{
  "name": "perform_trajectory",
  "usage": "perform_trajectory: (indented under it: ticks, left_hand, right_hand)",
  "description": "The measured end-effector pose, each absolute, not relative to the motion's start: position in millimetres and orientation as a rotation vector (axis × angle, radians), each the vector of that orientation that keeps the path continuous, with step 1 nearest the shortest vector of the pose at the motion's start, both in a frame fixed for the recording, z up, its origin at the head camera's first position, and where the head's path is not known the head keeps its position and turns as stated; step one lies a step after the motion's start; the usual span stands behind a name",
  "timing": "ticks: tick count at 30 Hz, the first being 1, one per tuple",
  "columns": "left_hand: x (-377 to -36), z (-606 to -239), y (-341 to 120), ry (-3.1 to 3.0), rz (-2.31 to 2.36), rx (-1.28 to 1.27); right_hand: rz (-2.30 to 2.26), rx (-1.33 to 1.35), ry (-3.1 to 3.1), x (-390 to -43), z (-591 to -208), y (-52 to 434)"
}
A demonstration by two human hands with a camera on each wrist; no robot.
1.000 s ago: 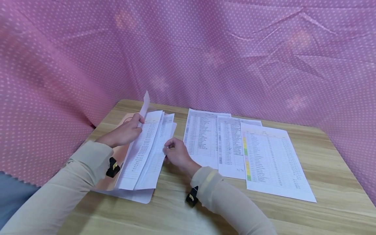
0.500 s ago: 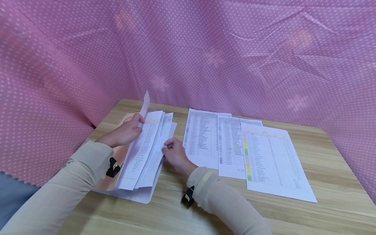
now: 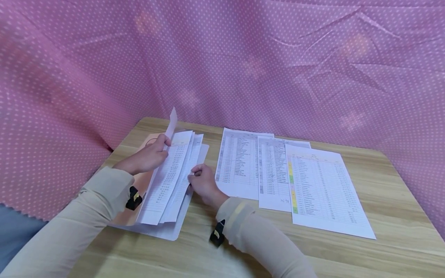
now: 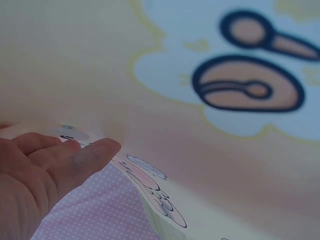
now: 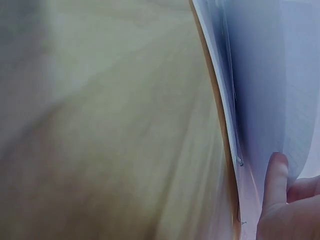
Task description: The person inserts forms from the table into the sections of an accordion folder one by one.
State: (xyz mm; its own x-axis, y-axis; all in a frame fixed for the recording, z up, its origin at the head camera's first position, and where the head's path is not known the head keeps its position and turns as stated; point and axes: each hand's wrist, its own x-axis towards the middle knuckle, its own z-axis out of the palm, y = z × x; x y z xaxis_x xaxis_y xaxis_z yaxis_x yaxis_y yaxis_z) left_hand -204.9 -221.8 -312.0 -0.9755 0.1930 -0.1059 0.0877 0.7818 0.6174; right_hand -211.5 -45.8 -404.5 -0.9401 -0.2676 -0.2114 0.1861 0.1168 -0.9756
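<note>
Head-camera footage showed a wooden table (image 3: 382, 181) backed by a pink dotted curtain (image 3: 243, 58). At the left edge, a peach folder (image 3: 167, 231) lay flat, and on it a fanned stack of printed sheets (image 3: 170, 181) was held. The left hand (image 3: 146, 158) was curled over the stack's upper left edge, its thumb pressed onto the topmost sheet near the header, with one sheet (image 3: 172, 121) lifted upright behind the thumb. From the left wrist camera, the fingers (image 4: 75, 160) were seen lightly bent against the folder's cartoon-printed surface (image 4: 240, 85) (the view was blurred). Just right of the stack, the right hand (image 3: 203, 181) was seen with fingers curled, the right edge of the sheets being pinched between thumb and fingertips; in the right wrist view a fingertip (image 5: 275, 175) was pressed against the paper edges (image 5: 235, 125). Further right, three printed lists (image 3: 274, 170) were laid overlapping on the table, apart from both hands, the rightmost one (image 3: 323, 189) bearing a coloured column.
</note>
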Motion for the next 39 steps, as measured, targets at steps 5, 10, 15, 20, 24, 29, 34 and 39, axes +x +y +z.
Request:
perform_trajectory:
  ticks: [5,10,15,20,24,29,34,39]
  left_hand:
    - [-203.9,-311.6,-221.5,2.809,0.962,0.227]
    - [-204.3,-311.0,-221.1,2.798,0.955,0.216]
    - [-205.2,-310.1,-220.8,2.781,0.953,0.187]
    - [-206.4,-311.0,-222.5,2.806,0.932,0.196]
    - [-206.3,-311.3,-223.3,2.816,0.930,0.200]
    - [-205.4,-310.8,-223.0,2.816,0.935,0.201]
    - [-203.6,-309.2,-223.2,2.813,0.932,0.204]
    - [-203.3,-310.2,-223.8,2.820,0.945,0.230]
  right_hand:
    - [-1.889,-0.046,2.068,-213.0,-408.4,-50.7]
    - [-1.879,-0.033,2.074,-212.1,-407.0,-53.7]
    - [-1.863,-0.024,2.064,-212.4,-405.1,-57.1]
    - [-1.879,-0.002,2.001,-210.7,-402.8,-60.1]
    - [-1.935,0.010,1.936,-208.9,-403.6,-64.7]
    - [-1.997,0.017,1.887,-206.8,-404.9,-70.6]
    - [-2.003,0.018,1.877,-205.8,-405.0,-74.0]
    - [-2.000,0.013,1.897,-206.2,-405.7,-77.8]
